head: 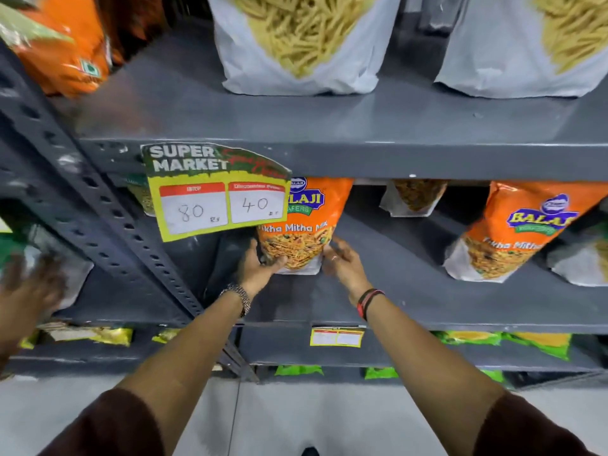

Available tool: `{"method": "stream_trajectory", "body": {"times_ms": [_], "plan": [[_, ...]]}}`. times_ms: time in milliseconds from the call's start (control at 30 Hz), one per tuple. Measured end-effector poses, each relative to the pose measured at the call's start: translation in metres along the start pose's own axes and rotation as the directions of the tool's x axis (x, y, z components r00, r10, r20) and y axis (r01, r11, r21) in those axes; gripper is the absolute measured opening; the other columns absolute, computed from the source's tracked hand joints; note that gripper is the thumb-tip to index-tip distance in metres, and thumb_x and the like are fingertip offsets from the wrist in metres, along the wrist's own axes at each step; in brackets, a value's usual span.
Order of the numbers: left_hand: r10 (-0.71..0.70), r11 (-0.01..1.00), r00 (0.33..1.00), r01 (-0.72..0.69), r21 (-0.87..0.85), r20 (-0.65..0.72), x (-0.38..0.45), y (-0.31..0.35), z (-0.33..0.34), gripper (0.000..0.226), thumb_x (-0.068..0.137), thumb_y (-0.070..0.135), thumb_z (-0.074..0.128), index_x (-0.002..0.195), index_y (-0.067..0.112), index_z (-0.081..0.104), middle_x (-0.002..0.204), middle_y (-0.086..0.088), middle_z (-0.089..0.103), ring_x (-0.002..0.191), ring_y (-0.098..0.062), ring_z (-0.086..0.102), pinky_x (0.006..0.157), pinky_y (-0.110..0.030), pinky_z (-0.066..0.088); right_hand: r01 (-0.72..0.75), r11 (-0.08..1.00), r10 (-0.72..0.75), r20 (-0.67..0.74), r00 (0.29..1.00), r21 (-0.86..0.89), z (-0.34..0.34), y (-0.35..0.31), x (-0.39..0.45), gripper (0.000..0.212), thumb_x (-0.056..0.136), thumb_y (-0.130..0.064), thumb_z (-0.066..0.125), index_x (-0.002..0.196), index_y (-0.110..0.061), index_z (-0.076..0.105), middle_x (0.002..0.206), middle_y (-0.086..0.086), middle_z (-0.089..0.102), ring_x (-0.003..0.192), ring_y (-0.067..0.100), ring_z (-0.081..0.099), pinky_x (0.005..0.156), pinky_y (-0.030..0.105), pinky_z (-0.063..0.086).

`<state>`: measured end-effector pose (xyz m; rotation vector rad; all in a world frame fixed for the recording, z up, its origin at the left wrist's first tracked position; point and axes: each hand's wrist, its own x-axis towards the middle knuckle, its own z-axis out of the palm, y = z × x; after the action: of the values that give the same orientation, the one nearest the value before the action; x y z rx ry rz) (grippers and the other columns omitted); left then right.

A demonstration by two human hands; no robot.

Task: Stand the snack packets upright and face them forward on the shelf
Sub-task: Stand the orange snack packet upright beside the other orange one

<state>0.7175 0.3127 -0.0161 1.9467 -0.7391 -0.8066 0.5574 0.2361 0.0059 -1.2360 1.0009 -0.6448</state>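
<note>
An orange Balaji "Tikha Mitha Mix" packet [304, 225] stands upright on the middle grey shelf [411, 291], its front facing me. My left hand [260, 266] grips its lower left corner. My right hand [342, 263] rests against its lower right edge with the fingers spread. A second orange Balaji packet [513, 232] leans to the right on the same shelf. Behind them a small white-bottomed packet [411, 199] stands at the back of the shelf.
A yellow supermarket price tag [217, 195] hangs from the upper shelf edge and covers the packet's top left. Two white packets of yellow sticks [302, 44] stand on the upper shelf. Another person's hand [29, 287] is blurred at the left. Green packets [526, 343] lie below.
</note>
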Motion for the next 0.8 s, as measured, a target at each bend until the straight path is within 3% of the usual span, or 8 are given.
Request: {"method": "stream_trajectory", "body": {"times_ms": [100, 200, 367, 433, 533, 667, 767, 800], "plan": [[-0.02, 1.0, 1.0, 0.02, 0.007, 0.008, 0.0, 0.002, 0.0, 0.076, 0.07, 0.034, 0.076, 0.132, 0.011, 0.039, 0.137, -0.01, 0.054, 0.124, -0.028, 0.053, 0.102, -0.042, 0.043, -0.001, 1.0, 0.001, 0.001, 1.0, -0.005, 0.001, 0.0, 0.003, 0.038, 0.094, -0.017, 0.046, 0.131, -0.011, 0.048, 0.13, 0.014, 0.057, 0.118, 0.028, 0.056, 0.099, 0.041, 0.047], [0.017, 1.0, 1.0, -0.017, -0.004, 0.002, 0.001, 0.003, 0.002, 0.066, 0.073, 0.024, 0.075, 0.129, 0.01, 0.042, 0.135, -0.011, 0.055, 0.123, -0.028, 0.053, 0.092, -0.032, 0.041, -0.009, 1.0, 0.009, -0.001, 1.0, -0.017, 0.002, 0.002, 0.007, 0.038, 0.094, -0.02, 0.045, 0.131, -0.011, 0.047, 0.133, 0.015, 0.056, 0.121, 0.029, 0.055, 0.102, 0.044, 0.046], [0.046, 0.998, 0.999, -0.046, -0.037, -0.003, 0.002, -0.004, 0.001, 0.071, 0.074, 0.025, 0.075, 0.134, 0.012, 0.039, 0.132, -0.008, 0.056, 0.121, -0.026, 0.053, 0.093, -0.033, 0.041, -0.019, 0.998, 0.019, -0.003, 1.0, -0.055, 0.0, 0.005, 0.004, 0.042, 0.094, -0.025, 0.045, 0.134, -0.012, 0.043, 0.138, 0.011, 0.052, 0.122, 0.026, 0.053, 0.104, 0.048, 0.045], [0.009, 0.999, 0.996, -0.013, -0.049, -0.086, -0.003, -0.012, 0.002, 0.066, 0.073, 0.025, 0.075, 0.13, 0.008, 0.044, 0.123, -0.008, 0.059, 0.108, -0.025, 0.06, 0.088, -0.034, 0.048, -0.04, 0.996, 0.034, -0.074, 0.997, -0.083, -0.009, 0.007, 0.0, 0.042, 0.094, -0.023, 0.046, 0.134, -0.011, 0.043, 0.139, 0.009, 0.05, 0.125, 0.025, 0.05, 0.107, 0.046, 0.042], [0.017, 0.997, 0.985, -0.03, -0.074, -0.172, -0.016, -0.026, 0.017, 0.023, 0.074, 0.012, 0.07, 0.087, -0.003, 0.058, 0.077, -0.01, 0.06, 0.067, -0.021, 0.057, 0.062, -0.029, 0.048, 0.0, 0.992, -0.029, -0.231, 0.973, -0.123, -0.043, 0.021, -0.008, 0.031, 0.092, -0.016, 0.048, 0.122, -0.006, 0.054, 0.129, 0.012, 0.058, 0.118, 0.023, 0.054, 0.106, 0.045, 0.042], [-0.064, 0.99, 0.993, 0.051, -0.13, -0.1, -0.045, -0.02, 0.057, 0.021, 0.081, 0.006, 0.065, 0.092, 0.007, 0.048, 0.093, -0.008, 0.05, 0.084, -0.021, 0.054, 0.078, -0.028, 0.04, 0.071, 0.984, -0.13, -0.387, 0.913, -0.164, -0.113, 0.041, -0.025, 0.017, 0.089, -0.003, 0.05, 0.099, -0.009, 0.063, 0.103, 0.009, 0.066, 0.101, 0.024, 0.06, 0.103, 0.048, 0.045], [-0.033, 0.996, 0.999, 0.034, -0.077, 0.019, -0.052, -0.004, 0.093, 0.017, 0.082, 0.007, 0.062, 0.076, 0.014, 0.049, 0.079, -0.006, 0.053, 0.077, -0.02, 0.054, 0.073, -0.025, 0.042, 0.024, 0.977, -0.129, -0.502, 0.856, -0.21, -0.168, 0.044, -0.039, 0.023, 0.087, 0.001, 0.048, 0.083, -0.017, 0.062, 0.096, 0.008, 0.065, 0.102, 0.032, 0.062, 0.097, 0.045, 0.047], [-0.04, 0.995, 0.997, 0.046, -0.085, 0.072, -0.053, 0.004, 0.106, 0.013, 0.082, 0.007, 0.063, 0.08, 0.014, 0.051, 0.082, -0.008, 0.056, 0.081, -0.021, 0.056, 0.076, -0.027, 0.047, 0.004, 0.977, -0.124, -0.548, 0.827, -0.214, -0.186, 0.043, -0.044, 0.023, 0.086, 0.0, 0.049, 0.081, -0.018, 0.062, 0.095, 0.008, 0.065, 0.1, 0.033, 0.062, 0.092, 0.044, 0.047]]}}
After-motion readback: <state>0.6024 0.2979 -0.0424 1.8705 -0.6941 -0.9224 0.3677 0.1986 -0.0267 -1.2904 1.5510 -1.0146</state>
